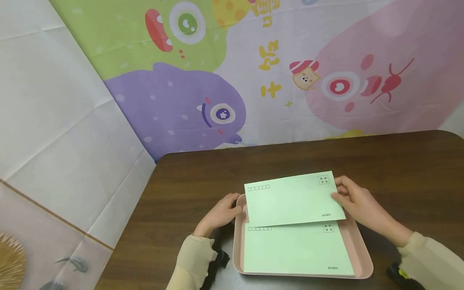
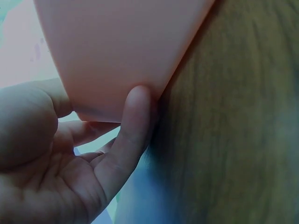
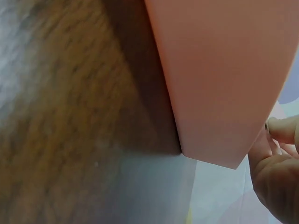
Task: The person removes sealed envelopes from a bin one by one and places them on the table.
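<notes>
A pale green envelope [image 1: 293,201] is lifted at an angle above the tray, its right edge pinched between thumb and fingers of my right hand [image 1: 357,199]. Beneath it, another pale green envelope [image 1: 297,251] lies in a pink tray [image 1: 362,257], with printed boxes along its top and a stamp square at the right. My left hand [image 1: 221,213] grips the tray's far left corner. In the left wrist view, a finger of the left hand [image 2: 88,158] presses the outer wall of the tray [image 2: 126,51], with the thumb at the rim. The right wrist view shows the right hand [image 3: 278,168] beyond the tray's side wall [image 3: 224,84].
The tray stands on a dark brown wooden table [image 1: 195,189] near its front edge. A cloth backdrop with cartoon monsters [image 1: 188,104] hangs behind the table, and a pale sheet [image 1: 65,121] hangs at the left. Dark wrist devices [image 1: 221,257] sit under the sleeves.
</notes>
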Demonstrator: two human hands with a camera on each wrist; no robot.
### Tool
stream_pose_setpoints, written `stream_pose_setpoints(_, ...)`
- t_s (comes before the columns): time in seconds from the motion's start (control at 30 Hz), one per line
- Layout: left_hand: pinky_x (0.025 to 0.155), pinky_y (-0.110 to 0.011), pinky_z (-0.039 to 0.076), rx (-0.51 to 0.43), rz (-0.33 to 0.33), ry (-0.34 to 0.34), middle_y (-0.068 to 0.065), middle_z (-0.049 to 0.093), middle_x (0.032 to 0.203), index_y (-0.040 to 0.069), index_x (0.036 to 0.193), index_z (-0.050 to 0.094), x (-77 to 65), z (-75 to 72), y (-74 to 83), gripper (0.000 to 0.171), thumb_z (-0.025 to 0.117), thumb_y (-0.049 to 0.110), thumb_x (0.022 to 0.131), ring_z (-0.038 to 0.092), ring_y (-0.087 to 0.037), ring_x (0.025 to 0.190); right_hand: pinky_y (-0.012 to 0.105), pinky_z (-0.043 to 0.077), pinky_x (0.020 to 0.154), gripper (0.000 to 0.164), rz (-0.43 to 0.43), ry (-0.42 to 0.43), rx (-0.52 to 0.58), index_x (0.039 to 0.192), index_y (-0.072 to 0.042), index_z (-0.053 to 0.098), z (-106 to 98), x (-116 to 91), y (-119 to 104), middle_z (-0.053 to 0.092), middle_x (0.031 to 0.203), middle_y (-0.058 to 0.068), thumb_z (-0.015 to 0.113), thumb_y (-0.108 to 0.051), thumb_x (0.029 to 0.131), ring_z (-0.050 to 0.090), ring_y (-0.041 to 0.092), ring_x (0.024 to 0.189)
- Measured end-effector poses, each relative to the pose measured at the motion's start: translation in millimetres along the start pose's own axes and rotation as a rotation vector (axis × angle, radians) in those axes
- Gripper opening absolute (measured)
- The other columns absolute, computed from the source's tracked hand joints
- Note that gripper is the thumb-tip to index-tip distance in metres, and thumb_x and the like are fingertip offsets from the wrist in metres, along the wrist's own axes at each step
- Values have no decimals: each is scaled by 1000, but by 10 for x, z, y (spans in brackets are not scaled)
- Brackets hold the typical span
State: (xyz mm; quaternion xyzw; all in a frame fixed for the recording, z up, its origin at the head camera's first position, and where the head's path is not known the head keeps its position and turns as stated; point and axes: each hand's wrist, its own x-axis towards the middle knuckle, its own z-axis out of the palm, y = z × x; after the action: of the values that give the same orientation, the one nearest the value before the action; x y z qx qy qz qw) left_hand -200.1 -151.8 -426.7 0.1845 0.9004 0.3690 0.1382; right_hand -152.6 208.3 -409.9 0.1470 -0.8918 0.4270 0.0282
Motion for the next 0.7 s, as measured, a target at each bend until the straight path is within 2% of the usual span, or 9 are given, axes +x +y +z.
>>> stream_pose_setpoints(0.17,62,-29,48,-35,0,-18,-13,50,106,5,115,54,-4,7,-16,30,46,14,87,51,-22,88,24,49,62,31,42,32,30,116,-2,44,-10,85,17,63,97,12,48,-23,94,60,4,76)
stream_pose_setpoints(0.23,58,-29,49,-53,-5,-30,-13,49,106,5,115,54,-6,9,-15,30,46,15,88,51,-22,86,25,49,63,33,50,38,45,117,-1,45,-23,128,18,62,98,14,47,-25,95,61,9,79)
stream_pose_setpoints(0.37,58,-29,48,-56,4,-41,-13,49,103,6,113,55,-6,6,-8,27,45,15,89,51,-21,82,26,47,65,37,60,47,53,119,2,44,-49,216,23,61,102,18,46,-27,95,60,18,85)
stream_pose_setpoints(0.57,59,-30,51,-113,-13,-55,-12,47,106,6,121,52,-18,0,-2,33,42,16,91,53,-20,82,26,45,57,41,88,57,96,123,6,40,-81,358,40,56,109,25,44,-25,96,52,5,71)
stream_pose_setpoints(0.67,59,-30,50,-110,-13,-44,-11,48,107,6,123,52,-22,1,0,34,42,16,91,52,-20,82,31,46,68,42,92,72,100,123,7,39,-94,436,43,55,110,26,43,-25,96,56,12,86)
stream_pose_setpoints(0.7,59,-30,49,-98,-8,-38,-11,48,106,6,123,52,-21,2,-1,34,42,16,91,52,-20,81,30,45,71,41,92,80,95,123,7,40,-95,460,45,56,109,26,43,-25,96,56,11,87)
